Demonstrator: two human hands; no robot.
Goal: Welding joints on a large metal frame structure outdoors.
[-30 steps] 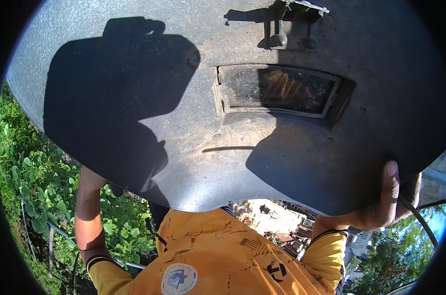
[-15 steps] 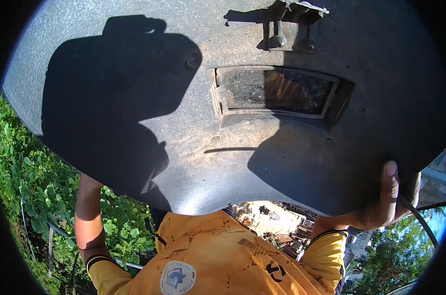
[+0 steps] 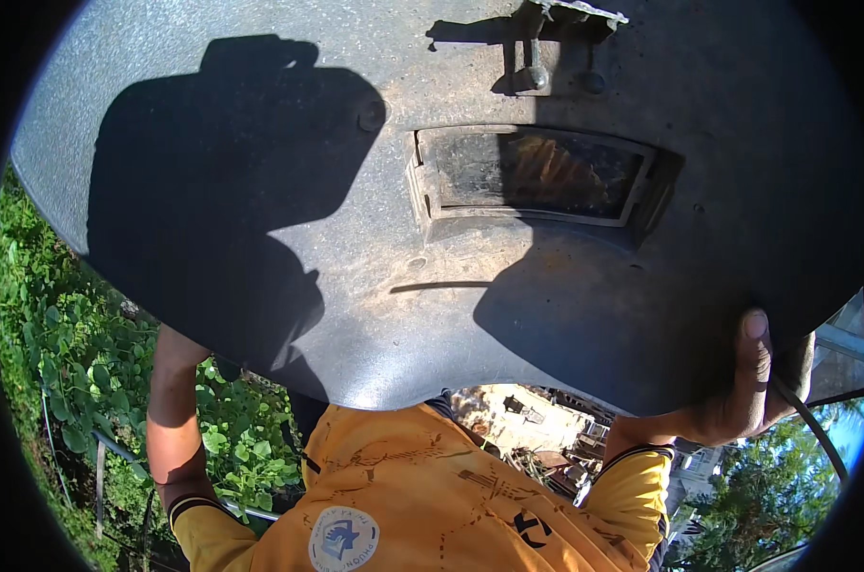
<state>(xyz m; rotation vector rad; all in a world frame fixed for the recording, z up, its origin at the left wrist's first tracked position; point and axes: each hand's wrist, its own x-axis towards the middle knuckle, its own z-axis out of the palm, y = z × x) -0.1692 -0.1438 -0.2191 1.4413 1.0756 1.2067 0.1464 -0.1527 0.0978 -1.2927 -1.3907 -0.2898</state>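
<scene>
A dark grey welding mask (image 3: 422, 343) fills most of the view, its hollow inside facing me. My right hand (image 3: 758, 381) grips its lower right edge, thumb on the inside and fingers curled behind. My left hand (image 3: 176, 349) goes behind the lower left edge; only its wrist end shows, and its fingers are hidden. In the mask's middle is a framed viewing window (image 3: 537, 176) with smudged, dusty glass. Above it, a bent metal bracket (image 3: 570, 29) juts out.
Green leafy plants (image 3: 79, 372) grow on the left. Beyond the mask's lower edge lies a sunlit heap of scrap-like pieces (image 3: 537, 424). A black cable (image 3: 818, 434) runs near my right hand, with trees (image 3: 765, 496) below it. Hard shadows cover part of the mask.
The mask has shifted slightly up in the view, its window a little to the left. My left wrist has moved a little to the right; my right hand keeps its grip.
</scene>
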